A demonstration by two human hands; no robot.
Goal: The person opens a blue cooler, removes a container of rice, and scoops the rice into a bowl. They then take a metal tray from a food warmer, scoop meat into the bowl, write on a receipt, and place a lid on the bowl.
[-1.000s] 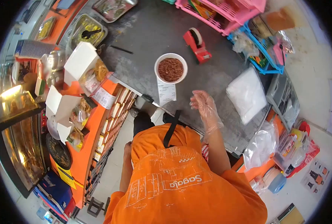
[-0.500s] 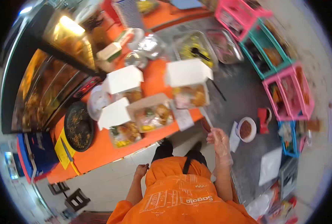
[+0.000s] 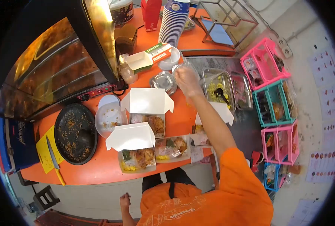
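My right hand, in a thin clear glove, reaches across the orange counter. Its fingers are bent over a clear plastic container; the fingertips are partly hidden by glare. Beside it sits another clear plastic container. My left hand hangs low in front of the counter, fingers curled, with nothing visible in it. Nearer me stand open white food boxes, among them a front box, a back box and an uncovered-looking box with browned meat and yellow food. My right arm partly covers another box.
A glass warming cabinet stands left, near a black pan and a knife on a yellow board. Stacked paper cups rise at the back. Metal trays and coloured baskets line the right.
My right hand has swung from beside the bowl on the grey surface to the plastic containers on the orange counter. The view has shifted. My left hand stays low.
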